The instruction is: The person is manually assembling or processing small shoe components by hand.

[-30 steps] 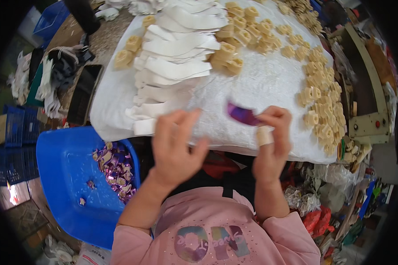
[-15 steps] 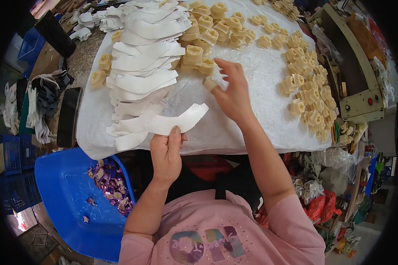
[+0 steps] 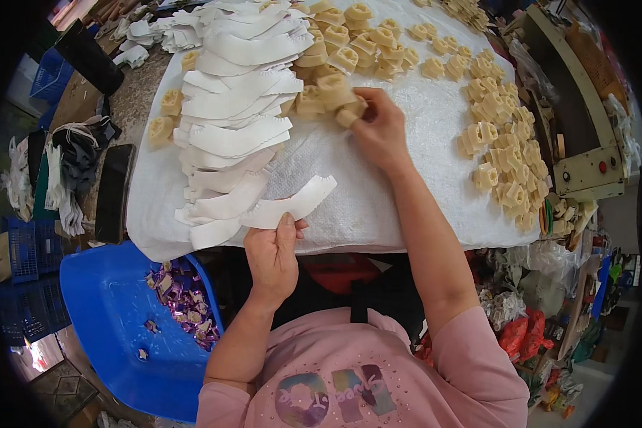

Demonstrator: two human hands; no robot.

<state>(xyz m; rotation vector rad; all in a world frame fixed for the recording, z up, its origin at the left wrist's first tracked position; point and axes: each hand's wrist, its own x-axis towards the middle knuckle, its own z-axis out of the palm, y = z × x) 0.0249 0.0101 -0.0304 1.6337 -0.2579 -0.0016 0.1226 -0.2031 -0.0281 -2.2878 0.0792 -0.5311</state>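
My left hand (image 3: pixel 271 260) pinches a curved white strip (image 3: pixel 303 201) with a notched end, between thumb and fingers, near the table's front edge. Its lower end lies over a long fanned stack of similar white strips (image 3: pixel 232 135). Farther up and to the right, the fingers of my right hand (image 3: pixel 384 137) are closed on a cream moulded piece (image 3: pixel 337 94), blurred by motion. That piece is at the near end of a heap of hollow cream moulded pieces (image 3: pixel 364 48); whether it still touches them I cannot tell.
A white woven sheet (image 3: pixel 406 207) covers the table. More cream pieces (image 3: pixel 510 153) crowd its right side, beside a pale green metal frame (image 3: pixel 595 107). A dark phone (image 3: pixel 113 192) lies at the left. Below stands a blue tub (image 3: pixel 114 335) holding purple scraps (image 3: pixel 185 303).
My right hand has moved from open fingers beside the heap to a closed grip on a cream piece. My left hand keeps the white strip in nearly the same place.
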